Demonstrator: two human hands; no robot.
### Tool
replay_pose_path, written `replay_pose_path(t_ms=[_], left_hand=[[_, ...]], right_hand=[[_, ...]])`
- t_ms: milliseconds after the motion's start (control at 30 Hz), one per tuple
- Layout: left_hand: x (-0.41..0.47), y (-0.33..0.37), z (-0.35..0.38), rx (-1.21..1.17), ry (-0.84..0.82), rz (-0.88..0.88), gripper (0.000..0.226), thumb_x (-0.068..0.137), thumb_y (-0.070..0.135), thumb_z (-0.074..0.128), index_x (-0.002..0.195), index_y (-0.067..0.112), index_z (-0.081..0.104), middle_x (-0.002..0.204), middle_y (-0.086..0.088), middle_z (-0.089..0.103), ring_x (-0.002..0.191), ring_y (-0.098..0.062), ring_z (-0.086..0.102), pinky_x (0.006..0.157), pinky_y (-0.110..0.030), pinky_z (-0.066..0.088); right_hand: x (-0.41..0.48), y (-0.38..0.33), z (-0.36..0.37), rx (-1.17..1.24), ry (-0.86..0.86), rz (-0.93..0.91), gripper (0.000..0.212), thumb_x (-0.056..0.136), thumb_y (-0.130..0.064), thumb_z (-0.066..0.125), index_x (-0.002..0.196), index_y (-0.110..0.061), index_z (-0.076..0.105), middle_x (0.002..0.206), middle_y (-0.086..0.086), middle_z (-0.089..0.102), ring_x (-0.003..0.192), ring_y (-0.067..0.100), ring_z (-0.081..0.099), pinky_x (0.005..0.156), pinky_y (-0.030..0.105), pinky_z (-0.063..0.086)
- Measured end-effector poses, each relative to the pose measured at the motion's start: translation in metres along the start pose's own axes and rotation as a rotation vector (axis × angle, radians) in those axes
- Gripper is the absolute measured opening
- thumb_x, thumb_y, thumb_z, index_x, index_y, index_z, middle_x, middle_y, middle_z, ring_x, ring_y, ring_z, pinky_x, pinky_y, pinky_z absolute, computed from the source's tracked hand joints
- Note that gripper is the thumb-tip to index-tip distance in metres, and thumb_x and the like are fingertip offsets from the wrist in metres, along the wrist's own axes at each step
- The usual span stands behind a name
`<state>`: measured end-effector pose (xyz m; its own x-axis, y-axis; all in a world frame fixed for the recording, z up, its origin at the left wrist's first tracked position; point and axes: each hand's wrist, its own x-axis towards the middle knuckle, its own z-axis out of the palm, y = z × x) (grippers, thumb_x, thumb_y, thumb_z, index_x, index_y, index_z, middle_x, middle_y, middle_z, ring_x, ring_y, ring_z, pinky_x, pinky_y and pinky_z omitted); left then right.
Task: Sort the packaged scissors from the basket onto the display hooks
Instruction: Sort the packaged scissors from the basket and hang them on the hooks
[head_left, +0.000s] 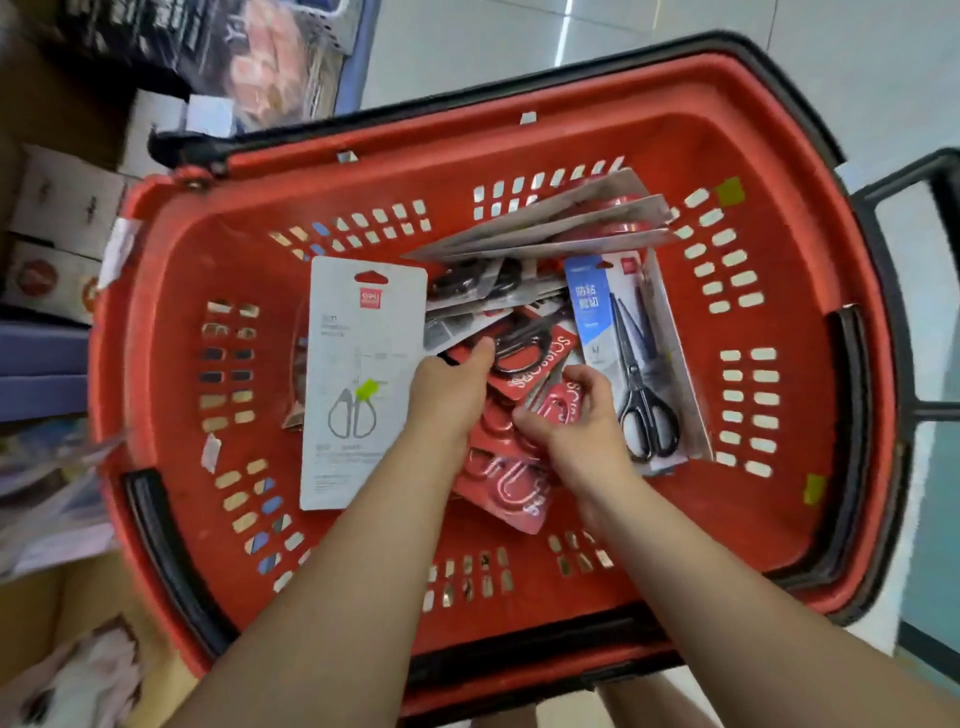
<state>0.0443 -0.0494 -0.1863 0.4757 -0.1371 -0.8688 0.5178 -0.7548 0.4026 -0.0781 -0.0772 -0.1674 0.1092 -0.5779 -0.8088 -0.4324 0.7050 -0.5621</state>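
Left hand (451, 385) and right hand (577, 422) grasping red packs (511, 486), basket (171, 291) centre. White pack (358, 374) at 9 o'clock. Pile full; sorting likely barely begun.

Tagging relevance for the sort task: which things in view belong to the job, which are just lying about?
Job: red basket; white-card scissors pack; blue-card scissors pack; red scissors packs; grey packs at the back; left hand and right hand, both in the pile.
Lying about: cardboard boxes on the left; loose papers at lower left.
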Motion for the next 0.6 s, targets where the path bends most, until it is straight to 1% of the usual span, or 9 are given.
replay_pose_path(t_ms=[33, 100, 133, 200, 267, 300, 400, 500, 600], left_hand=[[0.004, 0.004, 0.007, -0.135, 0.012, -0.032, 0.065, 0.058, 0.056, 0.074, 0.102, 0.01, 0.065, 0.1, -0.015, 0.073, 0.087, -0.034, 0.071, 0.083, -0.049, 0.058], [0.007, 0.012, 0.018, -0.38, 0.016, -0.062, 0.049, 0.067, 0.029, 0.083, 0.106, 0.006, 0.063, 0.102, -0.016, 0.073, 0.087, -0.032, 0.072, 0.079, -0.049, 0.06], [0.006, 0.015, 0.021, -0.465, 0.003, -0.078, 0.04, 0.075, 0.016, 0.081, 0.108, 0.004, 0.063, 0.103, -0.017, 0.073, 0.086, -0.031, 0.073, 0.075, -0.045, 0.061], [-0.003, 0.015, 0.021, -0.514, -0.059, -0.095, 0.027, 0.083, 0.004, 0.074, 0.106, 0.007, 0.061, 0.094, -0.014, 0.074, 0.078, -0.025, 0.073, 0.066, -0.039, 0.061], [-0.026, 0.014, 0.007, -0.461, -0.102, -0.091, 0.019, 0.086, 0.003, 0.07, 0.102, 0.009, 0.061, 0.08, -0.01, 0.074, 0.065, -0.021, 0.071, 0.066, -0.042, 0.06], [-0.038, 0.012, -0.002, -0.427, -0.118, -0.067, 0.018, 0.087, 0.003, 0.068, 0.104, 0.006, 0.065, 0.081, -0.011, 0.075, 0.064, -0.022, 0.071, 0.066, -0.045, 0.061], [-0.079, 0.009, -0.037, -0.327, -0.06, 0.005, 0.017, 0.086, 0.002, 0.069, 0.101, 0.01, 0.072, 0.088, -0.011, 0.076, 0.073, -0.023, 0.074, 0.065, -0.037, 0.062], [-0.124, 0.004, -0.069, -0.375, -0.026, 0.015, 0.019, 0.085, 0.002, 0.069, 0.101, 0.011, 0.072, 0.088, -0.007, 0.077, 0.078, -0.021, 0.075, 0.062, -0.031, 0.061], [-0.157, -0.01, -0.088, -0.463, -0.042, -0.001, 0.03, 0.076, 0.006, 0.07, 0.107, 0.008, 0.072, 0.093, -0.013, 0.076, 0.078, -0.024, 0.075, 0.058, -0.032, 0.06]], right_hand=[[-0.003, -0.006, -0.006, -0.016, -0.015, 0.004, 0.057, 0.076, -0.002, 0.081, 0.116, -0.03, 0.052, 0.102, 0.003, 0.071, 0.082, 0.018, 0.07, 0.076, 0.036, 0.06], [-0.012, -0.019, -0.021, -0.022, -0.055, 0.043, 0.049, 0.078, 0.0, 0.078, 0.115, -0.027, 0.059, 0.097, 0.006, 0.073, 0.073, 0.017, 0.069, 0.066, 0.03, 0.058], [-0.017, -0.026, -0.028, -0.004, -0.093, 0.076, 0.044, 0.08, 0.001, 0.075, 0.112, -0.026, 0.063, 0.095, 0.007, 0.074, 0.071, 0.019, 0.07, 0.064, 0.031, 0.059], [-0.027, -0.036, -0.043, 0.012, -0.17, 0.119, 0.035, 0.084, 0.003, 0.068, 0.104, -0.025, 0.07, 0.09, 0.01, 0.074, 0.069, 0.024, 0.068, 0.068, 0.038, 0.06], [-0.036, -0.042, -0.056, -0.028, -0.196, 0.121, 0.034, 0.087, 0.003, 0.062, 0.102, -0.025, 0.075, 0.083, 0.011, 0.074, 0.067, 0.023, 0.065, 0.072, 0.039, 0.058], [-0.04, -0.046, -0.061, -0.034, -0.203, 0.125, 0.034, 0.088, 0.002, 0.061, 0.102, -0.025, 0.075, 0.082, 0.012, 0.074, 0.067, 0.023, 0.066, 0.071, 0.038, 0.058], [-0.052, -0.053, -0.071, 0.001, -0.21, 0.189, 0.033, 0.089, 0.001, 0.058, 0.101, -0.024, 0.076, 0.087, 0.017, 0.076, 0.071, 0.03, 0.07, 0.072, 0.041, 0.06], [-0.059, -0.056, -0.066, 0.033, -0.192, 0.228, 0.029, 0.091, -0.002, 0.056, 0.099, -0.019, 0.078, 0.089, 0.018, 0.076, 0.067, 0.027, 0.069, 0.069, 0.038, 0.06], [-0.069, -0.06, -0.054, 0.045, -0.21, 0.221, 0.023, 0.096, -0.029, 0.06, 0.089, -0.017, 0.079, 0.087, 0.017, 0.077, 0.07, 0.028, 0.073, 0.074, 0.039, 0.06]])
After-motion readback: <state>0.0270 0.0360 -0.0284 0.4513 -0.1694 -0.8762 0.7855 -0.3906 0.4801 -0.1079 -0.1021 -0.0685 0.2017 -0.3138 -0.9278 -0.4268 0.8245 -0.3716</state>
